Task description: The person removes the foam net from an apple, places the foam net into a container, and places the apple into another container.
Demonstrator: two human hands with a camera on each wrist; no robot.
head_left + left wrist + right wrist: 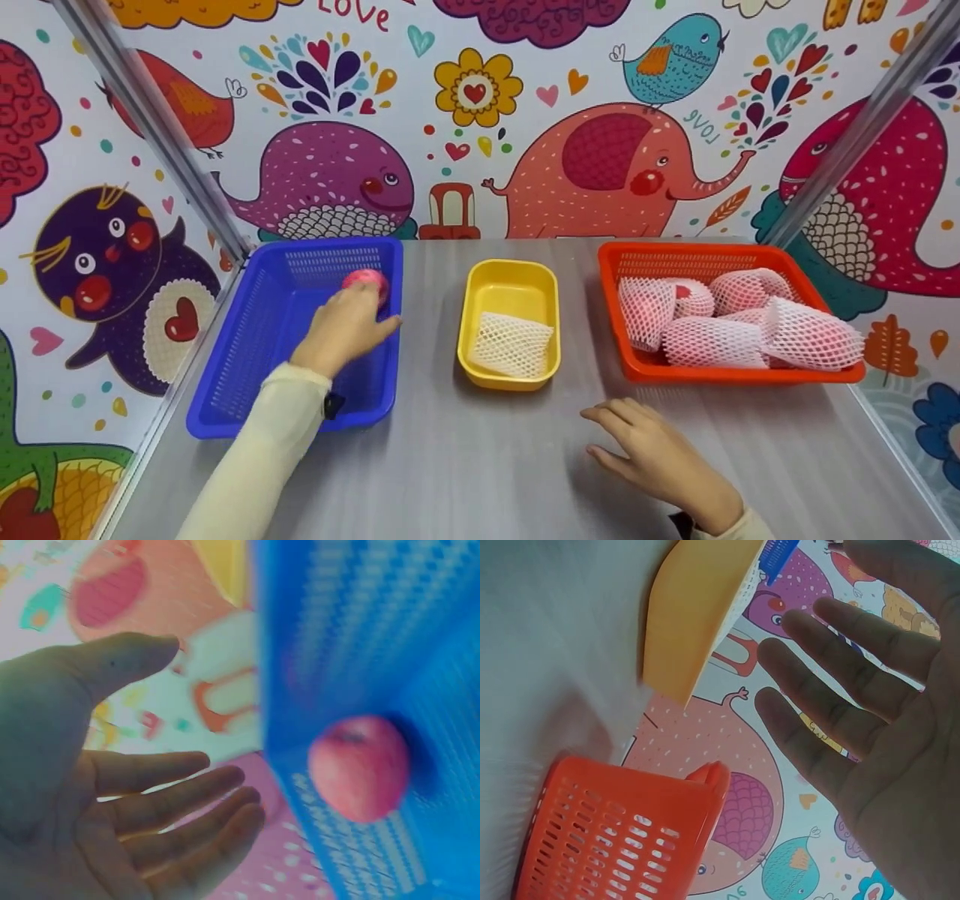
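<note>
A red apple [360,769] lies loose in a back corner of the blue basket [225,390]. My left hand [341,326] hangs over that basket, its fingers spread and holding nothing; in the head view it partly covers the apple. In the left wrist view the apple sits apart from the fingertips. Over the table in front of the orange basket [742,373], my right hand [656,454] is held with fingers extended and nothing in it. Several apples in white foam net sleeves [716,341] fill the orange basket.
Between the two baskets stands a yellow tub [510,382] with an empty white foam net [512,345] inside. Printed cartoon walls [465,112] close off the back and sides of the grey table [480,465], with metal posts [161,142] at the corners.
</note>
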